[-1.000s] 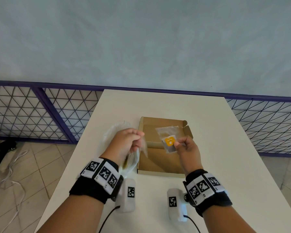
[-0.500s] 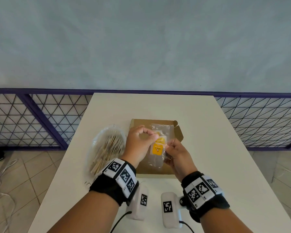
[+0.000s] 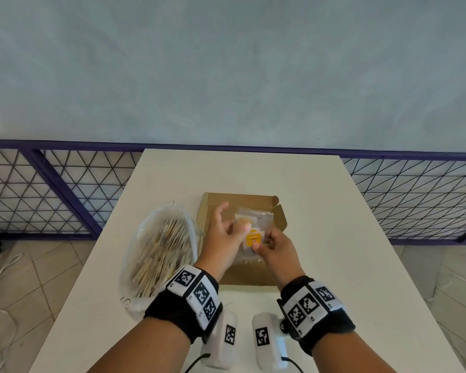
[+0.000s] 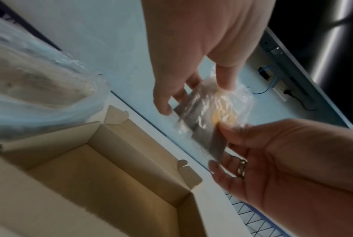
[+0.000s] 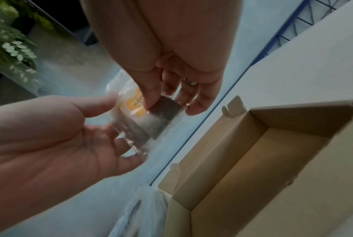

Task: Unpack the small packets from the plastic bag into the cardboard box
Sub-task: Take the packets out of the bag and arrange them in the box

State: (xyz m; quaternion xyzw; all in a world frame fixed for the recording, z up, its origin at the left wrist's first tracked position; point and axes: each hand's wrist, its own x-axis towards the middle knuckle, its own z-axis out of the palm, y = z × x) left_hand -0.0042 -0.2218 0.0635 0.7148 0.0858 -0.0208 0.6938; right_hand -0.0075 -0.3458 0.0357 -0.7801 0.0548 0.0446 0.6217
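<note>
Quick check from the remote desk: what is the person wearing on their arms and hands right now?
Both forearms are bare. Each wrist carries a black band with white square-code tags, and a white camera unit with its own tag and a black cable. The right hand wears a ring.

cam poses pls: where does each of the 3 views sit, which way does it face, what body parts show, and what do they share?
Head: worn on the head, looks forward and down at the table; both forearms, left hand, right hand.
Left wrist: under the left hand, looks along its fingers; right hand opposite.
Right wrist: under the right hand, mirrored; left hand opposite.
Shared: small packet, cardboard box, plastic bag.
</note>
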